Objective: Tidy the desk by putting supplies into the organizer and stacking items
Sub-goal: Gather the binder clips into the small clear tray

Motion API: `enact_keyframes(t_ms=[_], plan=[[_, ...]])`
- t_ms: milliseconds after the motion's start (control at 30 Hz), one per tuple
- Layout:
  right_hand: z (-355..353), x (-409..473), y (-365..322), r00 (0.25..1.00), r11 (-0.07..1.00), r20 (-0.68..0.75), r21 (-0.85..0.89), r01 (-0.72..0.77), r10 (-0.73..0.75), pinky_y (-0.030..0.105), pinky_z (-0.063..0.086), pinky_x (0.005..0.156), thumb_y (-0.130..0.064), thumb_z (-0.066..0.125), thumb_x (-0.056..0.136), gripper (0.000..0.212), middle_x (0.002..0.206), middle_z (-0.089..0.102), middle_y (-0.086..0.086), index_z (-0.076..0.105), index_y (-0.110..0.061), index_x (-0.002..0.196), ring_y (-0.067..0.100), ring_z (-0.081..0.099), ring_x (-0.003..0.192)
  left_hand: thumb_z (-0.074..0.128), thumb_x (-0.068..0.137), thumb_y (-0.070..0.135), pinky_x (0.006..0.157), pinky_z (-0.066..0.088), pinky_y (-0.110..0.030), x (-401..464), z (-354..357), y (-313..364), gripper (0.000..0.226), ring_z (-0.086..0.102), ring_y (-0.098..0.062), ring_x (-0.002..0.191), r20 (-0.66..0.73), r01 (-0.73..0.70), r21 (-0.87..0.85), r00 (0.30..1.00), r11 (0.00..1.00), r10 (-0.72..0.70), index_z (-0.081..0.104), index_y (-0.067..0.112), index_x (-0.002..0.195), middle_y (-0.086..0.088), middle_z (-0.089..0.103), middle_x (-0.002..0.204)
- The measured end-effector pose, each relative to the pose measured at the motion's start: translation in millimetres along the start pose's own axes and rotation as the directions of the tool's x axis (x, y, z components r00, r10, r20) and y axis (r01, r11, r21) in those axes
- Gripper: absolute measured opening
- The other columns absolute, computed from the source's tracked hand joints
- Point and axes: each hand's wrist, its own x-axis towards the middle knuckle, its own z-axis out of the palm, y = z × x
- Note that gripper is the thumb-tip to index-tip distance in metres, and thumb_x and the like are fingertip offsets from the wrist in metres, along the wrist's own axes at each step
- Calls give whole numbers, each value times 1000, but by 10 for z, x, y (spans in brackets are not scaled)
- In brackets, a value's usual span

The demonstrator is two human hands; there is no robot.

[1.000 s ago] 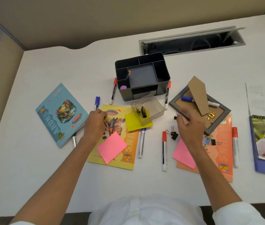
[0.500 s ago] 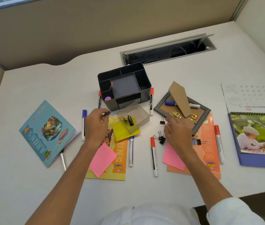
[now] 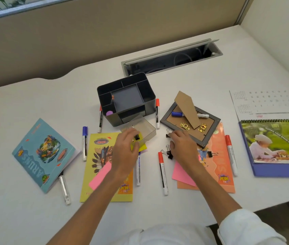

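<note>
The dark organizer stands at the middle of the desk. Its clear drawer lies pulled out in front of it. My left hand hovers over the drawer's near end and pinches a black binder clip between thumb and fingers. My right hand reaches left of the picture frame, with curled fingertips touching a second binder clip. Two more clips lie by that hand, one under the thumb and one on the orange booklet.
Several markers lie about, including a red-capped one, one right of the organizer and a blue-capped one. A blue booklet, a yellow booklet, pink notes and a calendar surround the hands. A cable slot is open behind.
My left hand has carried its binder clip right, from beside the organizer to over the clear drawer. My right hand has shifted slightly left onto the clip beside the frame.
</note>
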Motion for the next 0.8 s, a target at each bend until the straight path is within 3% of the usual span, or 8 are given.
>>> enact_keyframes(t_ms=[100, 333, 433, 533, 633, 700, 800], plan=[[0, 29, -6, 1000, 1000, 31, 9, 5, -5, 32, 53, 61, -3, 69, 80, 22, 99, 70, 4, 73, -11, 100, 25, 61, 99, 62, 85, 4, 102, 25, -8, -125, 149, 111, 36, 47, -15, 119, 51, -107, 6, 993, 994, 106, 61, 9, 121, -6, 60, 123], [1, 125, 40, 998, 997, 64, 72, 19, -24, 28, 43, 61, -7, 65, 85, 14, 98, 68, 4, 73, -10, 96, 25, 61, 95, 58, 88, 11, 99, 36, -25, -144, 426, 284, 39, 48, -21, 119, 341, -232, 13, 916, 973, 213, 56, 13, 127, -4, 58, 127], [-17, 179, 88, 996, 983, 90, 184, -1, -16, 31, 48, 67, -8, 60, 87, 14, 100, 67, 2, 71, -12, 94, 22, 60, 91, 58, 87, 15, 94, 45, -35, -88, 542, 336, 43, 44, -23, 121, 488, -272, 103, 852, 957, 190, 52, 14, 130, -3, 52, 133], [-140, 197, 117, 997, 921, 17, 383, -74, 73, 34, 53, 75, -2, 60, 85, 18, 96, 69, 1, 71, -11, 94, 18, 63, 81, 58, 87, 16, 86, 44, -36, -32, 634, 382, 43, 43, -27, 120, 582, -380, 209, 789, 901, 197, 50, 12, 130, -5, 48, 135], [-319, 202, 201, 976, 839, -6, 513, -184, 218, 30, 54, 78, 1, 59, 84, 23, 94, 68, -4, 71, -13, 96, 13, 63, 84, 60, 87, 15, 83, 45, -42, 4, 704, 404, 42, 46, -33, 114, 617, -477, 241, 748, 845, 247, 53, 11, 128, -11, 49, 134], [-412, 204, 302, 957, 807, 48, 527, -268, 286, 29, 54, 78, 1, 58, 84, 24, 92, 66, -7, 71, -15, 97, 12, 63, 85, 60, 89, 16, 84, 44, -40, 34, 707, 416, 41, 44, -31, 115, 625, -499, 254, 738, 828, 254, 53, 14, 130, -11, 47, 137], [-489, 148, 451, 949, 851, 124, 420, -315, 290, 29, 54, 82, -3, 62, 85, 21, 90, 67, -6, 71, -17, 97, 12, 63, 86, 56, 93, 17, 81, 41, -35, 77, 684, 427, 38, 42, -28, 116, 645, -520, 251, 719, 816, 260, 52, 18, 131, -9, 43, 138]])
